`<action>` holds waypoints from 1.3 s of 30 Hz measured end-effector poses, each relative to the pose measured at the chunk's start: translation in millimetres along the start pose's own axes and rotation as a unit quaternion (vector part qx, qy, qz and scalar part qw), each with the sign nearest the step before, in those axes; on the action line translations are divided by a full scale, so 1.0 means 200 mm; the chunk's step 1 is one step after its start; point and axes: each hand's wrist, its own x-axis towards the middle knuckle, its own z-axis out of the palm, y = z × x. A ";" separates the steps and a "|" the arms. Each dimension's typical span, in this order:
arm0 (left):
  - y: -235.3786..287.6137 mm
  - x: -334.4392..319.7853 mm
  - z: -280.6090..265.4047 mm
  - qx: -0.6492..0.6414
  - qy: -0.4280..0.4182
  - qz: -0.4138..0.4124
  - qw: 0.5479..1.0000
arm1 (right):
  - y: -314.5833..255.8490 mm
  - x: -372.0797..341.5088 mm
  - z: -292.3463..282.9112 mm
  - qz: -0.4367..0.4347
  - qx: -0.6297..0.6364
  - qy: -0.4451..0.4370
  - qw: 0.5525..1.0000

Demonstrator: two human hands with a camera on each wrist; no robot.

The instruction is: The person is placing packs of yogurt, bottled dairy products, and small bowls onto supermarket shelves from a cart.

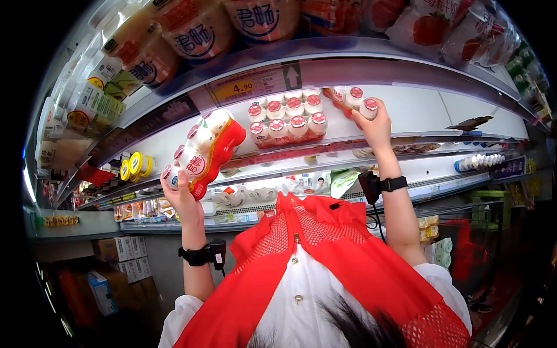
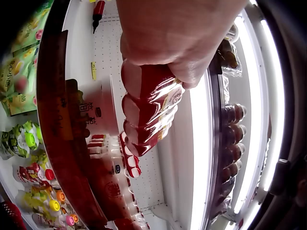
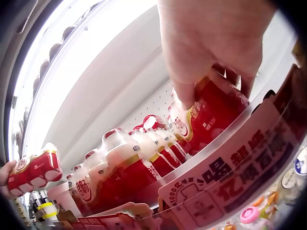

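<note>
In the head view my left hand (image 1: 184, 203) grips the end of a red-wrapped pack of white bottles (image 1: 206, 151), held tilted in front of the shelf. The left wrist view shows that hand (image 2: 177, 38) over the pack (image 2: 148, 105). My right hand (image 1: 374, 124) holds another red pack (image 1: 348, 100) by its near end, at shelf level. From the right wrist, the fingers and thumb of this hand (image 3: 216, 43) pinch the pack (image 3: 211, 112) beside the standing packs (image 3: 115, 167). Rows of red-capped bottles (image 1: 288, 123) stand between my hands.
Larger packs (image 1: 197, 35) fill the shelf above, behind a rail with a price tag (image 1: 241, 88). Yellow-lidded tubs (image 1: 136, 165) stand at the left. Bagged goods (image 1: 313, 182) lie on the shelf below. A printed strip (image 3: 225, 177) runs along the shelf's front edge.
</note>
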 end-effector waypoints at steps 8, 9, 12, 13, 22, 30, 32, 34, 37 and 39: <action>0.01 -0.22 -0.28 -0.024 0.074 -0.016 0.997 | 0.10 -0.06 -0.01 0.022 -0.054 -0.054 0.997; 0.00 -0.25 -0.30 -0.035 0.084 -0.017 0.996 | 0.10 -0.06 -0.02 0.013 -0.063 -0.070 0.995; -0.02 -0.36 -0.42 -0.045 0.115 -0.024 0.992 | 0.03 -0.08 -0.03 -0.017 -0.166 -0.091 0.982; -0.03 -0.39 -0.47 -0.050 0.109 -0.027 0.992 | 0.02 -0.06 -0.02 -0.030 -0.176 -0.104 0.978; -0.04 -0.85 -1.08 0.116 0.133 0.010 0.984 | 0.05 0.06 0.12 0.005 -0.461 -0.284 0.841; 0.02 -1.31 -1.85 0.244 0.254 -0.068 0.933 | 0.10 -0.08 0.11 -0.019 -0.506 -0.204 0.838; 0.04 -1.37 -1.96 0.224 0.362 -0.115 0.898 | 0.09 -0.16 0.09 -0.027 -0.501 -0.151 0.851; 0.06 -1.40 -2.04 0.205 0.389 -0.119 0.890 | 0.06 -0.19 0.08 -0.017 -0.487 -0.066 0.871; 0.08 -1.42 -2.13 0.180 0.412 -0.128 0.884 | -0.12 -0.23 0.06 -0.004 -0.435 0.013 0.900; 0.09 -1.40 -2.16 0.160 0.397 -0.119 0.896 | -0.21 -0.22 0.06 -0.007 -0.417 0.042 0.908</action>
